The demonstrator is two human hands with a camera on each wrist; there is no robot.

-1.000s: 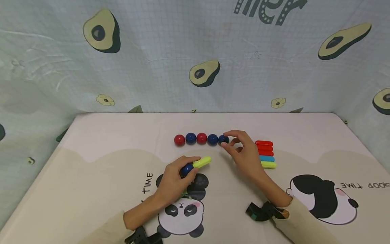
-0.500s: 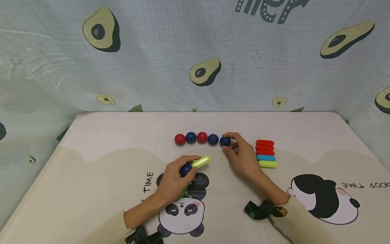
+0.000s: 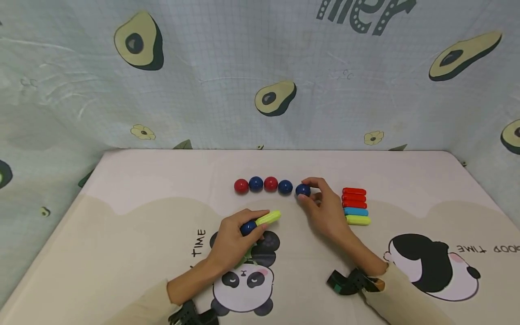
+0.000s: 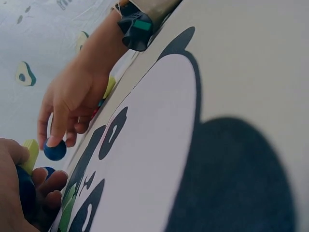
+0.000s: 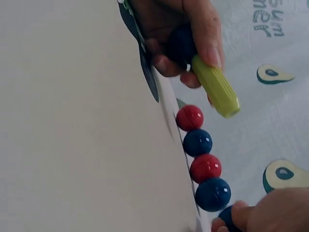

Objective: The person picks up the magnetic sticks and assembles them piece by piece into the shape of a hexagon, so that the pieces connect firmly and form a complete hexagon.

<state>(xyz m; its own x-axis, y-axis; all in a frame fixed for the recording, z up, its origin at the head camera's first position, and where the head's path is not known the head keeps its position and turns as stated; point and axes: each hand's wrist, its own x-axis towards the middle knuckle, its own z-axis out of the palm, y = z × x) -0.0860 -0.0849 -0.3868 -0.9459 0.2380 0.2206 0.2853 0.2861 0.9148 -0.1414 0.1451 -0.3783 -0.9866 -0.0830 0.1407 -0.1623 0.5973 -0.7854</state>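
In the head view my left hand (image 3: 233, 239) holds a dark blue ball (image 3: 248, 227) and a yellow-green stick (image 3: 268, 218) whose end points toward the upper right. The right wrist view shows that stick (image 5: 216, 87) against the ball, with ridges along its side. My right hand (image 3: 325, 210) pinches another blue ball (image 3: 303, 190) between thumb and fingers at the right end of a row. A small gap separates it from the nearest blue ball (image 3: 285, 187). Further left in the row come a red ball (image 3: 271, 184), a blue ball (image 3: 256, 184) and a red ball (image 3: 241, 186).
Right of my right hand lies a stack of short sticks: several red ones (image 3: 354, 197), a blue one (image 3: 355, 211) and a yellow-green one (image 3: 358, 220). The table cover (image 3: 134, 253) bears printed pandas. An avocado-print cloth (image 3: 203, 54) hangs behind the table.
My right hand has drawn the end blue ball slightly to the right and toward me, opening a gap from the row. My left hand stays nearly still with its ball and stick.
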